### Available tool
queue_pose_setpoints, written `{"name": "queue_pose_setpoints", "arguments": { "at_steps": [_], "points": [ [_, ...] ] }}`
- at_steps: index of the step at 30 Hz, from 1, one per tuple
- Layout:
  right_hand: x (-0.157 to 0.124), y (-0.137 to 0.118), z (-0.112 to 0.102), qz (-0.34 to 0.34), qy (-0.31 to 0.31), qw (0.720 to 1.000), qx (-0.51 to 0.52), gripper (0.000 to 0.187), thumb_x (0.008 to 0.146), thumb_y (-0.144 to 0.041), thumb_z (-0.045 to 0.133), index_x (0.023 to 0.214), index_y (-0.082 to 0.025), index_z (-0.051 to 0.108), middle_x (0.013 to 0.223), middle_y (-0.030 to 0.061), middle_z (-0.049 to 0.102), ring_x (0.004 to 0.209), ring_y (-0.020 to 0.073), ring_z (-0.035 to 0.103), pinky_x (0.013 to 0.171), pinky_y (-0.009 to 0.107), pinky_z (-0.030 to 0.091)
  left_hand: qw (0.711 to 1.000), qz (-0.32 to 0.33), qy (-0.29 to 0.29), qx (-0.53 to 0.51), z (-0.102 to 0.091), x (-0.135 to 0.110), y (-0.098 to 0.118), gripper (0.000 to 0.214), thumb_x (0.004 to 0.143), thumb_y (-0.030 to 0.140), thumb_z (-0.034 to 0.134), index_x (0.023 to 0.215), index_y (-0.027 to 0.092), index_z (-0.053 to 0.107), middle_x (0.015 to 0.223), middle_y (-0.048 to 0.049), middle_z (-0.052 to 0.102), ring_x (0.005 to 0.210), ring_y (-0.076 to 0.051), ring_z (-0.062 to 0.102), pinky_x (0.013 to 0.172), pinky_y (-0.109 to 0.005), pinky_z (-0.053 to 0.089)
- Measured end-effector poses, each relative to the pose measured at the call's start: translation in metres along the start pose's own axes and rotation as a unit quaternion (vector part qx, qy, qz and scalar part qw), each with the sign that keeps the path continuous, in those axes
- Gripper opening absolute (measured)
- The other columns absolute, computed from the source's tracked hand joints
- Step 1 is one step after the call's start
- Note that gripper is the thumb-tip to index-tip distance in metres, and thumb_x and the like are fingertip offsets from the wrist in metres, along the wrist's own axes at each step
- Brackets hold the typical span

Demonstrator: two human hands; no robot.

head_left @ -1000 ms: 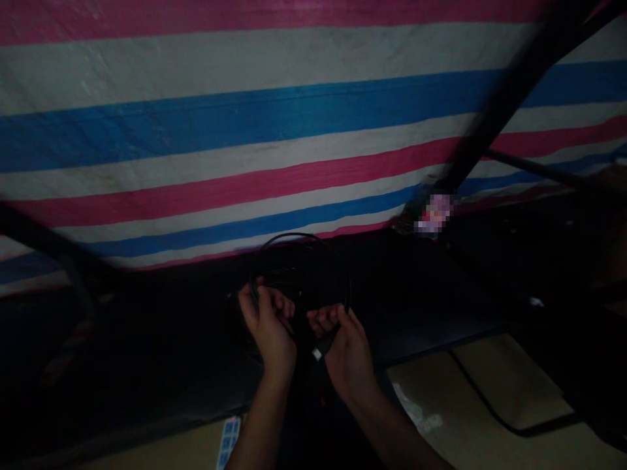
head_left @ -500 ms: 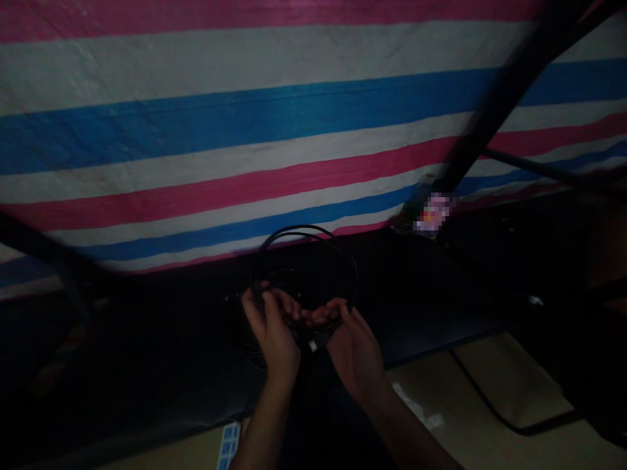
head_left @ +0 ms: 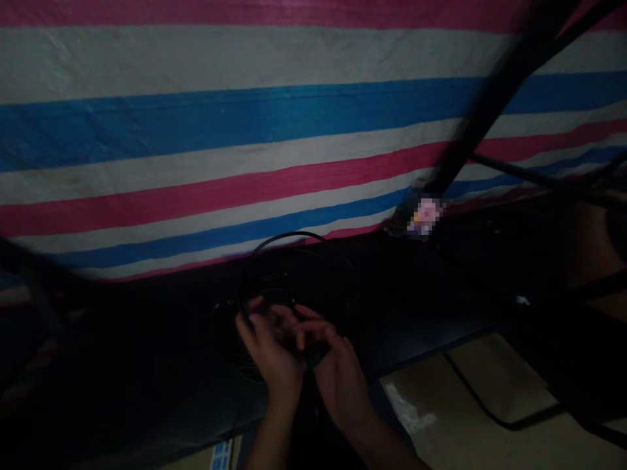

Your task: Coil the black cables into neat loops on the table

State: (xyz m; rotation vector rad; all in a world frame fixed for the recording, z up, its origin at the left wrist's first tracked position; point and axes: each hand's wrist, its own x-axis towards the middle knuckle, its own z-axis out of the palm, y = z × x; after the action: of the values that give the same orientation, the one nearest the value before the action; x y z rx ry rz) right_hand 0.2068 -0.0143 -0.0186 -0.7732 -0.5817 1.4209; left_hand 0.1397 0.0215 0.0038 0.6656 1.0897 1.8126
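Note:
A coil of thin black cable (head_left: 298,236) stands as a loop in front of the striped tarp. My left hand (head_left: 269,346) grips the loop's lower left side with curled fingers. My right hand (head_left: 337,378) is closed on the cable at the loop's bottom, its fingers overlapping those of the left hand. The scene is very dark, so the cable's ends are hidden.
A tarp (head_left: 196,143) striped pink, white and blue hangs across the back. Dark poles (head_left: 484,104) slant at the right. A dark surface lies under the hands. Tan cardboard or floor (head_left: 490,424) with a black cord shows at the lower right.
Both hands dropped a little and came closer together, with the fingers now overlapping. The small white connector seen by the right hand is no longer visible. The camera shifted slightly.

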Motion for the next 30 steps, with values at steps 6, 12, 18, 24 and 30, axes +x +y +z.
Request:
{"name": "queue_pose_setpoints", "arguments": {
  "at_steps": [6,12,18,24,30],
  "points": [
    [-0.007,-0.005,-0.021,0.057,-0.03,0.978,-0.2,0.046,0.091,-0.061,0.064,0.126,-0.033,0.074,0.126,0.0069,0.067,0.096,0.022,0.064,0.083,0.034,0.052,0.998,0.005,-0.055,-0.014,-0.009,0.017,0.007,0.024,0.099,0.05,0.058,0.107,0.027,0.058,0.059,0.0092,0.051,0.039,-0.007,0.038,0.036,-0.017,0.031],
    [-0.006,-0.001,-0.031,0.137,-0.061,0.984,-0.098,0.045,0.089,-0.062,0.068,0.109,-0.023,0.081,0.115,0.0109,0.073,0.107,0.0255,0.066,0.095,0.038,0.049,0.995,0.065,-0.012,0.08,-0.012,0.012,0.013,0.014,0.098,0.038,0.06,0.092,0.024,0.061,0.062,0.0069,0.048,0.051,-0.01,0.042,0.044,-0.018,0.034],
    [-0.011,0.003,-0.008,0.16,-0.121,0.978,0.054,0.05,0.083,-0.063,0.072,0.11,-0.021,0.08,0.099,0.0103,0.075,0.075,0.0188,0.066,0.062,0.029,0.051,0.969,0.06,-0.067,0.23,-0.021,0.017,0.035,0.021,0.092,0.045,0.066,0.092,0.024,0.068,0.068,0.0043,0.056,0.059,-0.011,0.05,0.053,-0.018,0.041],
    [-0.015,0.0,-0.001,0.172,-0.068,0.982,0.045,0.065,0.079,-0.075,0.069,0.109,-0.018,0.08,0.079,0.0061,0.07,0.055,0.0101,0.055,0.052,0.022,0.042,0.967,-0.093,-0.181,0.156,-0.03,0.016,0.042,0.041,0.091,0.061,0.064,0.11,0.025,0.069,0.095,-0.0038,0.076,0.089,-0.02,0.071,0.076,-0.026,0.056],
    [-0.01,0.005,-0.013,-0.105,-0.008,0.976,-0.193,0.052,0.098,-0.067,0.048,0.114,-0.03,0.079,0.118,0.0081,0.075,0.112,0.0256,0.067,0.101,0.046,0.053,0.932,-0.159,-0.265,0.188,-0.04,-0.03,0.001,0.065,0.082,0.067,0.07,0.131,0.024,0.066,0.141,-0.0147,0.067,0.131,-0.034,0.062,0.109,-0.044,0.051]
  ]
}}
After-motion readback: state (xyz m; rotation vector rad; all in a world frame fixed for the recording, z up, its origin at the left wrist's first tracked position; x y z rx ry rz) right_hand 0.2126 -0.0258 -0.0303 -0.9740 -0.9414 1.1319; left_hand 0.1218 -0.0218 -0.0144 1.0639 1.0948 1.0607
